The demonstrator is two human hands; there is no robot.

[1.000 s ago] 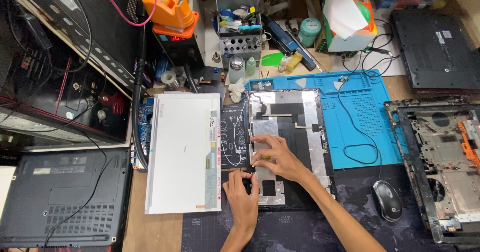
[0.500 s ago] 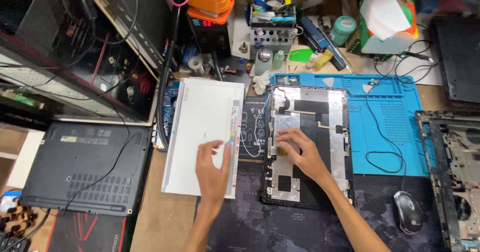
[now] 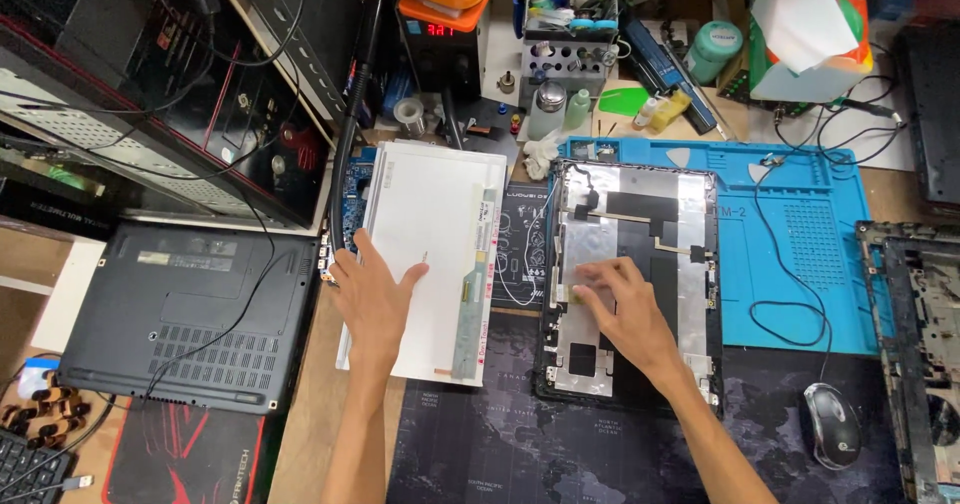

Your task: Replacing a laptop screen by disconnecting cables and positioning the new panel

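A: What was the biggest thing on the counter (image 3: 310, 434)?

B: On the left, the black laptop (image 3: 190, 314) lying bottom-up, with an open computer case (image 3: 150, 94) beyond it. Neither was being touched. The work sat in the middle: a laptop lid shell (image 3: 690, 264), inside face up, lined with silver foil and black patches, lying half on the blue mat (image 3: 810, 254) and half on the dark desk mat (image 3: 500, 444).

A: And the white slab?

B: That was the bare display panel (image 3: 430, 234), face down just left of the lid shell, with a narrow strip of circuit along its right edge.

A: Where were the hands?

B: The left hand (image 3: 372, 299) lay flat and open on the near left part of the panel, fingers spread, gripping nothing. The right hand (image 3: 625, 309) rested open on the foil inside the shell, fingertips pressing down, also holding nothing.

A: How would that panel have handled?

B: I judged it light, thin and stiff, yet brittle: glass that cracks if flexed or pressed in the middle. Its back looked smooth, so it could have slid on the counter. The safest hold seemed the long bare edges, both hands, away from the circuit strip.

A: And the shell?

B: Light and springy, I judged; the foil and thin cables looked easy to tear, so the rim was the place. A mouse (image 3: 832, 424) lay near right, well apart.
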